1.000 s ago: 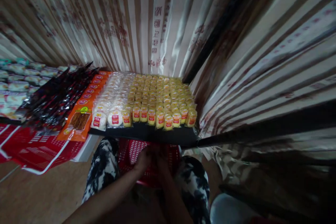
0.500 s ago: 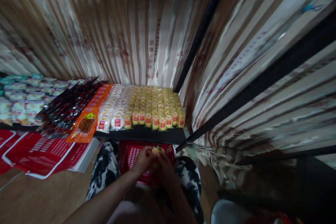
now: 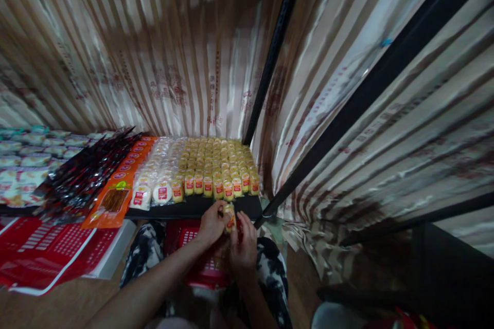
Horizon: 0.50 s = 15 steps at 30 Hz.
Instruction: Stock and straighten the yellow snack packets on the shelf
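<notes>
My left hand (image 3: 213, 223) is closed, pinching a small yellow wrapped cake (image 3: 229, 217) with a red label near the shelf's front edge. My right hand (image 3: 244, 247) is just to the right of it, fingers apart; its thumb is close to the cake's lower end, and whether they touch is unclear. Beneath both hands a red plastic basket (image 3: 188, 236) sits between my knees, its contents mostly hidden. Rows of similar yellow wrapped cakes (image 3: 216, 164) stand on the black shelf (image 3: 193, 207) directly ahead.
Left of the yellow cakes lie white round wrapped cakes (image 3: 162, 193), an orange snack packet (image 3: 111, 198), dark packets (image 3: 85, 175) and white packets (image 3: 23, 180). Red bags (image 3: 46, 252) hang or lie below the shelf at left. A black metal post (image 3: 309, 169) slants across the right, before striped curtains.
Both hands have risen toward the shelf edge with the yellow cake. My right hand has opened and drawn slightly away from it. The view has shifted a little right.
</notes>
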Each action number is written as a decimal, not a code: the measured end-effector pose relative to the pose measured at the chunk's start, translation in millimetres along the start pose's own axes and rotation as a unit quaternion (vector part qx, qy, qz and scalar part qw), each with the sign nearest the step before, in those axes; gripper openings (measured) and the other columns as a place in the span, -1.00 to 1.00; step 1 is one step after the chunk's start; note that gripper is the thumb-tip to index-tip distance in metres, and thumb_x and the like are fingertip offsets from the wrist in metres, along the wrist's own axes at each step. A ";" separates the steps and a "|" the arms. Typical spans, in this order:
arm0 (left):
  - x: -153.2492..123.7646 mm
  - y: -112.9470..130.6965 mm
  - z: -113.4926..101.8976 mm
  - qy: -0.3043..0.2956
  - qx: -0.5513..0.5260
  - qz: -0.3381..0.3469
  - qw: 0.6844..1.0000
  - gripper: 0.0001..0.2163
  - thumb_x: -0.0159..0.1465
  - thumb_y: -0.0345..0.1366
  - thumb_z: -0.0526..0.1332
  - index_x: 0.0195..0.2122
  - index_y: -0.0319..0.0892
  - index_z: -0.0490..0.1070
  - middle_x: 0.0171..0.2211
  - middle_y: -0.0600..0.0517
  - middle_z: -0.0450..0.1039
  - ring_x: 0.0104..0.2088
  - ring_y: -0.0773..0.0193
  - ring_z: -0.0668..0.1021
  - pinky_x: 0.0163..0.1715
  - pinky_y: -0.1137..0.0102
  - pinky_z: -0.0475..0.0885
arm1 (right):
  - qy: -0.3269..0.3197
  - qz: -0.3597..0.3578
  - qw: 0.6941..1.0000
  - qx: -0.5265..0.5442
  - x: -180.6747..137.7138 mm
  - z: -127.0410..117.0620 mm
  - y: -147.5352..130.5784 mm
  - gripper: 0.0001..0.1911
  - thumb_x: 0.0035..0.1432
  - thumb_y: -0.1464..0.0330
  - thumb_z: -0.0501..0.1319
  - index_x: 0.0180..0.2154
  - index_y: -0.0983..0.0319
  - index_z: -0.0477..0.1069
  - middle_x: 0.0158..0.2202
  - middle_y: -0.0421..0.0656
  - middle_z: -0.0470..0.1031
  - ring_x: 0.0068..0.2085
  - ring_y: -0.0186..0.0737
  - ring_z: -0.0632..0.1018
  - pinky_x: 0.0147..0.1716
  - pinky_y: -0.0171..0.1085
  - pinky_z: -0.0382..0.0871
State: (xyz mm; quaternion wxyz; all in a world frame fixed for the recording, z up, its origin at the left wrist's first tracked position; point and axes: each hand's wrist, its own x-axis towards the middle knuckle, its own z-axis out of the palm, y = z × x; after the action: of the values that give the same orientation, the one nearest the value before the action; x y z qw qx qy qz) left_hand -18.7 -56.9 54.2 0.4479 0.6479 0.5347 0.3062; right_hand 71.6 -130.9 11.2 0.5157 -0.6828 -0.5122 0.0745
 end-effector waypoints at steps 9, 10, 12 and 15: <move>43.8 54.8 21.7 0.006 0.104 0.100 0.990 -0.73 0.15 -0.43 0.13 -0.11 -0.16 0.37 -0.15 -0.01 0.36 -0.20 0.28 0.45 -0.13 0.41 0.33 | 0.000 -0.050 0.997 -0.067 24.2 6.6 14.1 -0.50 0.22 0.37 -0.12 0.17 0.38 0.12 0.21 0.08 0.16 0.23 -0.11 0.17 0.13 -0.02 0.14; 48.3 58.4 24.5 0.004 0.115 0.106 0.988 -0.74 0.16 -0.43 0.12 -0.10 -0.17 0.37 -0.14 -0.02 0.34 -0.19 0.28 0.45 -0.13 0.41 0.34 | 0.000 -0.047 0.996 -0.069 28.3 7.4 17.0 -0.49 0.22 0.38 -0.12 0.18 0.38 0.10 0.22 0.08 0.14 0.23 -0.12 0.16 0.14 -0.02 0.13; 56.4 63.8 30.1 -0.002 0.135 0.113 0.984 -0.73 0.18 -0.44 0.10 -0.08 -0.19 0.36 -0.12 -0.05 0.33 -0.18 0.26 0.46 -0.13 0.41 0.34 | 0.002 -0.040 0.996 -0.075 36.4 8.9 22.2 -0.47 0.21 0.39 -0.11 0.20 0.40 0.08 0.23 0.07 0.12 0.24 -0.12 0.15 0.15 -0.02 0.12; 65.9 68.7 37.8 -0.008 0.165 0.115 0.979 -0.74 0.20 -0.44 0.08 -0.08 -0.23 0.35 -0.12 -0.09 0.32 -0.17 0.22 0.46 -0.13 0.39 0.34 | 0.003 -0.033 0.997 -0.076 45.7 12.0 29.8 -0.45 0.19 0.41 -0.12 0.21 0.40 0.05 0.24 0.06 0.11 0.25 -0.12 0.13 0.16 -0.02 0.12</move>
State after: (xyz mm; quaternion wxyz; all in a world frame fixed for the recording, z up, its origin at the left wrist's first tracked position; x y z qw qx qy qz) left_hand 59.1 -4.5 95.6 0.3005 0.7725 0.4962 0.2582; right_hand 103.8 -86.2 1.9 0.4660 -0.7029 -0.5372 0.0156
